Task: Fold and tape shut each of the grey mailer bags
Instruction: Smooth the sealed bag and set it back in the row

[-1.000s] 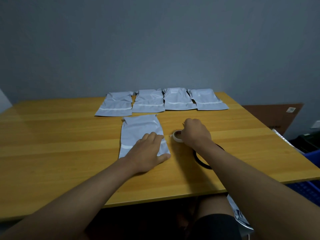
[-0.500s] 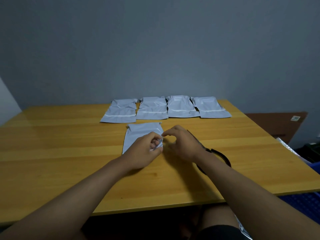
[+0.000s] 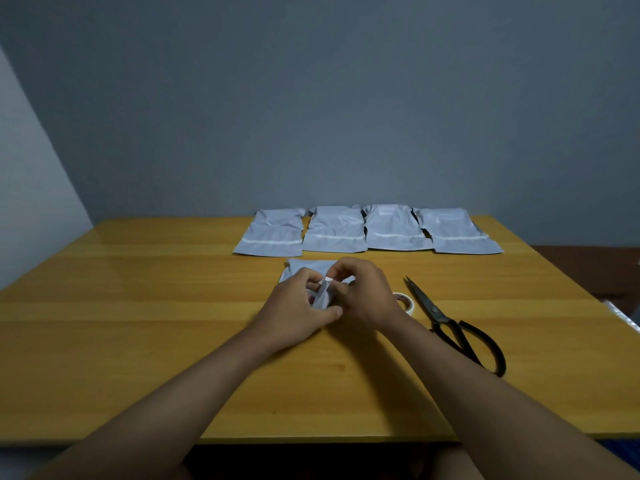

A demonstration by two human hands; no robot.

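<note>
One grey mailer bag (image 3: 302,266) lies in the middle of the wooden table (image 3: 138,323), mostly hidden under my hands. My left hand (image 3: 298,306) grips its near end, which is lifted and bent up. My right hand (image 3: 367,296) pinches the white strip at that raised edge between thumb and fingers. Several more grey mailer bags (image 3: 367,230) lie flat in a row along the far edge. A white roll of tape (image 3: 406,301) rests just right of my right hand.
Black scissors (image 3: 450,323) lie to the right of the tape, blades pointing away from me. A grey wall stands close behind the table. Brown cardboard (image 3: 588,268) and a clear plastic sheet sit beyond the table's right edge.
My right hand let go of the tape roll and came over to the bag. My left hand went from pressing flat on the bag to lifting and gripping its near end.
</note>
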